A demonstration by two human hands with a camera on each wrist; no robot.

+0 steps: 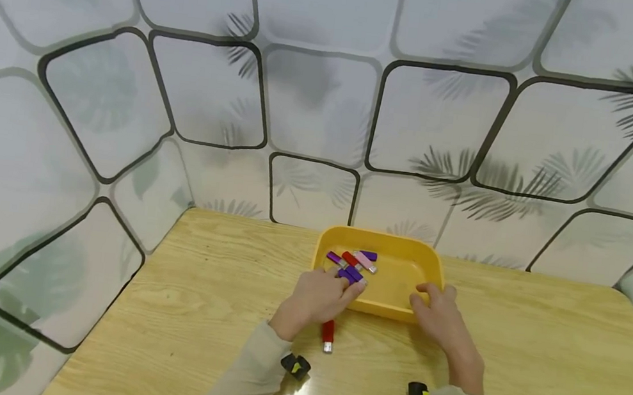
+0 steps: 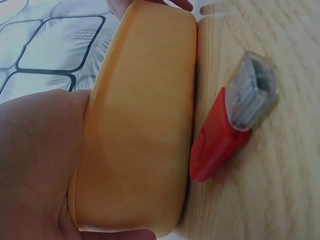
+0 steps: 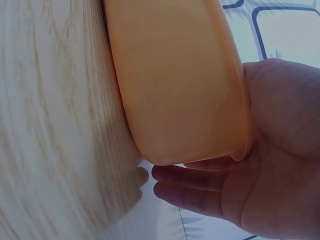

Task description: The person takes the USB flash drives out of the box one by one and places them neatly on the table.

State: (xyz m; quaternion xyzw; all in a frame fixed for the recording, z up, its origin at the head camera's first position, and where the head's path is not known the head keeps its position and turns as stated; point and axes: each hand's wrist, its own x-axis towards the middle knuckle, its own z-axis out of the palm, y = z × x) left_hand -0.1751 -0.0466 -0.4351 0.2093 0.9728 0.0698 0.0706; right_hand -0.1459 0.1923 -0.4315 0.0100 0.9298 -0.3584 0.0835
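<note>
A yellow plastic tray [image 1: 401,277] sits on the table with several USB flash drives in its left part: purple ones [image 1: 355,273], a red one [image 1: 349,259] and a pink one [image 1: 364,262]. My left hand [image 1: 317,297] grips the tray's near left corner, its thumb over the rim close to the purple drives. At the near right corner my right hand [image 1: 443,317] holds the tray, with fingers around the outer end [image 3: 200,175] and thumb over the rim. Another red USB flash drive [image 2: 220,135], with a clear cap over its plug, lies on the table before the tray.
The wooden table [image 1: 214,290] runs back to a patterned wall covering [image 1: 311,190], close behind the tray. Two black wrist devices, one by the left sleeve [image 1: 295,366] and one by the right sleeve [image 1: 419,394], stick out over the table.
</note>
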